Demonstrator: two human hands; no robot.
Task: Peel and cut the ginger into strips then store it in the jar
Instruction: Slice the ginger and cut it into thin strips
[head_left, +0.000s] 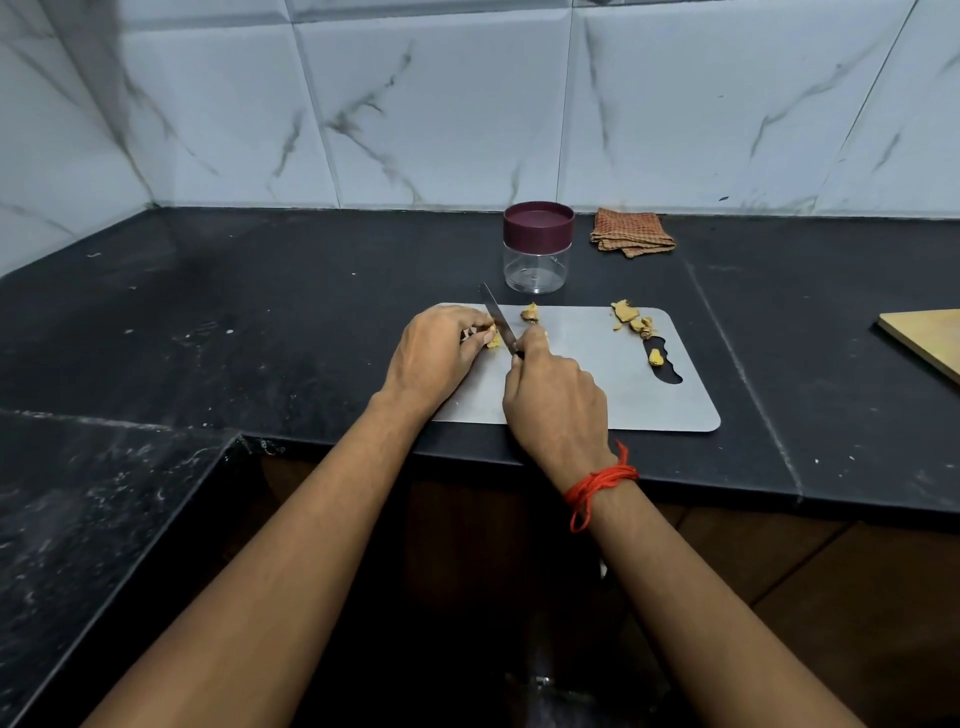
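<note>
Pinching a ginger piece (492, 339) against the cutting board (597, 400), the left hand (434, 353) curled beside the right hand (553, 402), which gripped the knife (498, 317).

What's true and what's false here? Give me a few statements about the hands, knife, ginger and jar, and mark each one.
1. The jar has its lid on. True.
2. The right hand holds the knife. True.
3. The jar stands on the board. False: it stands on the counter behind the board.
4. The left hand lies flat, holding nothing. False: it pinches a ginger piece beside the knife.
5. A folded cloth lies right of the jar. True.
</note>
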